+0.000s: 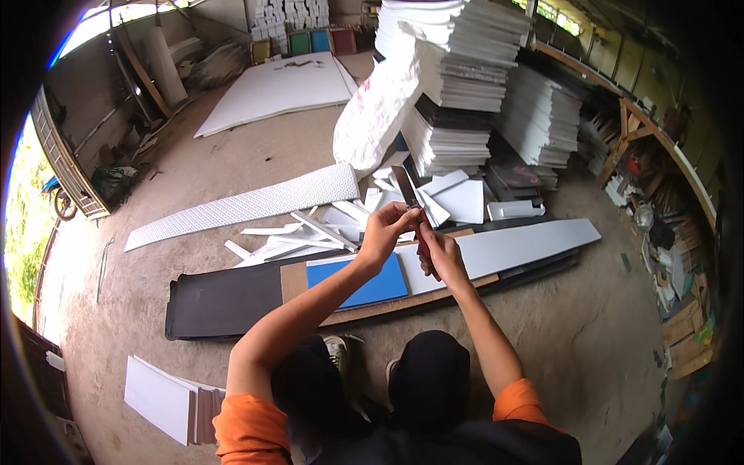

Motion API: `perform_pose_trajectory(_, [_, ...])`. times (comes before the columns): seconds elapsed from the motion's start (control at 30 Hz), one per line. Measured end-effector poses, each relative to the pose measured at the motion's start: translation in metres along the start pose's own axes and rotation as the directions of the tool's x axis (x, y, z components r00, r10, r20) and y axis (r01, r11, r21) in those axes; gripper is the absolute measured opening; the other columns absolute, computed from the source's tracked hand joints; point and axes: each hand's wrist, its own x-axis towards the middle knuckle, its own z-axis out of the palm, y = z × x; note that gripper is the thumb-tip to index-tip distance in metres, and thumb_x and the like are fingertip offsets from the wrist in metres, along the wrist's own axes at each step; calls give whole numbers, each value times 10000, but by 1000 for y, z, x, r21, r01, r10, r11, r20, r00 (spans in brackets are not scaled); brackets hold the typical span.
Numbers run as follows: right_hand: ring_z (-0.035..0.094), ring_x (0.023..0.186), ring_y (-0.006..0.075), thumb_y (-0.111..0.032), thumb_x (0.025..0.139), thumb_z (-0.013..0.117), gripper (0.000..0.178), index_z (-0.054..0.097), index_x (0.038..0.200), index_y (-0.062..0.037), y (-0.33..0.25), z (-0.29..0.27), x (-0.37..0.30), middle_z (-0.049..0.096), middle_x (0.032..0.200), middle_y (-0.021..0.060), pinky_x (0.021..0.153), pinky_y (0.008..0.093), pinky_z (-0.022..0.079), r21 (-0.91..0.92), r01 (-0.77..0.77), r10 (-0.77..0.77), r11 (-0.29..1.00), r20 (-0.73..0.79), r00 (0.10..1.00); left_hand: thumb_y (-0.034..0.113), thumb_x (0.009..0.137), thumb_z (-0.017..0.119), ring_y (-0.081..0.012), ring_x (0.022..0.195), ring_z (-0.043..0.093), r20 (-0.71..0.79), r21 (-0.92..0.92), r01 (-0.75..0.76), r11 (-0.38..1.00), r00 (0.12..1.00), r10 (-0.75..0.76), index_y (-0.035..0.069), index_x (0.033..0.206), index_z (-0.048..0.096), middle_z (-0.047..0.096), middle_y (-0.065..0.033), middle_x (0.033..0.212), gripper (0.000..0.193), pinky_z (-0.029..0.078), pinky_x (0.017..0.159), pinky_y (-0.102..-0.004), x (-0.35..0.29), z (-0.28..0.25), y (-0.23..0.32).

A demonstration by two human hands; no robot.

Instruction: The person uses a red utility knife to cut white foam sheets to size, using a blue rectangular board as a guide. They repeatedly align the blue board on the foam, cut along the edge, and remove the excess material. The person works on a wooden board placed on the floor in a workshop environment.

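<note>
A red-handled knife (401, 184) with a broad, dark blade is held up in front of me, its blade pointing away. My right hand (443, 256) wraps round the handle. The fingers of my left hand (390, 230) pinch at the place where blade and handle meet; what exactly they press there is too small to make out. Below the hands, a blue rectangular sheet (364, 280) lies on a brown board (293, 280). To its right stretches a long white foam-like panel (519, 249), partly under my right hand and wrist.
Black sheets (225, 304) lie beneath the board. White offcuts (310, 236) and a textured white strip (248, 203) lie beyond. Tall stacks of white sheets (477, 58) and a white sack (380, 108) stand behind. Small white panels (159, 399) sit at my left, clutter (670, 263) along the right wall.
</note>
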Motion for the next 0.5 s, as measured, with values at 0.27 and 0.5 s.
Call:
perform_pose_trajectory(0.27, [427,375,74,-458,836,488,467,505,608,-50,-36,14,-41,429,468,-15,349,227,330,-122,98,-106,988,-63,992,148,800,616,-92,734,563,-179,-185,-173,967,974,140,11,823,560,596,-38,782,150,468,715,-242,-36,20,23])
perform_pose_trajectory(0.5, [401,358,81,-286,897,438,253,476,823,-47,-34,8,-66,417,491,-2,334,229,321,-27,267,-266,963,30,963,190,810,608,-63,701,533,-181,-274,-128,953,980,79,38,801,553,587,-14,771,162,425,654,-209,-48,35,22])
